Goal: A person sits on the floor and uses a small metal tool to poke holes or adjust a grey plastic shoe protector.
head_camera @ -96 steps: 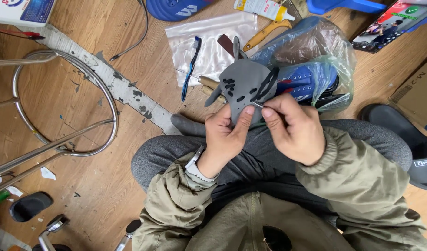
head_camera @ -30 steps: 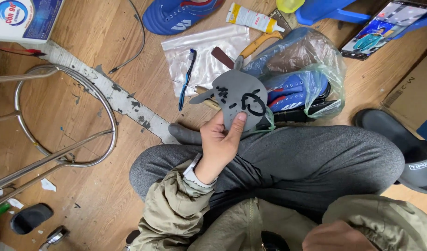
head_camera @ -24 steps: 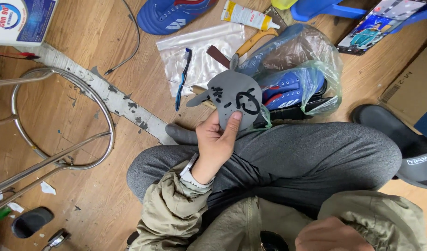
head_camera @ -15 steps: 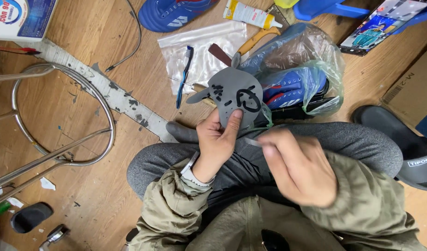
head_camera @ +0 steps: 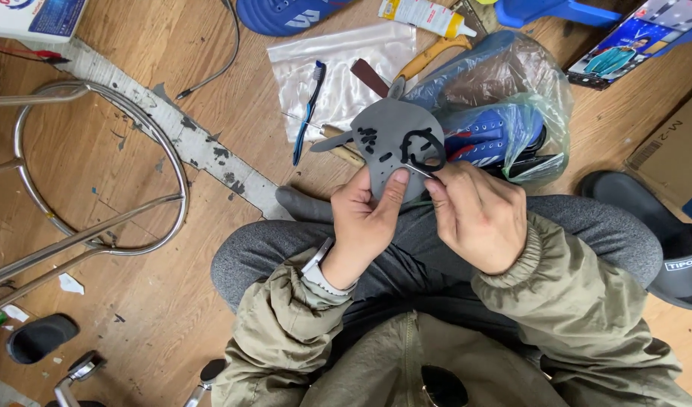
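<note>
Wooden floor (head_camera: 135, 332) w/ clutter: left hand (head_camera: 365, 215) clamped on grey rubber piece (head_camera: 395, 143), right hand (head_camera: 474, 215) pinching small tool (head_camera: 420, 167) at it — slip could gouge thumb.

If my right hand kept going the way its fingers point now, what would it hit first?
The right hand points up-left with a thin tool, already at the grey cut-out piece held by the left hand. It would likely meet that piece first; depth is unclear.

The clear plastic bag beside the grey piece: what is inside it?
Inside the clear plastic bag, a blue sports shoe with white laces shows through, with something brownish above it. The crumpled film and the grey rubber piece hide the rest.
</note>
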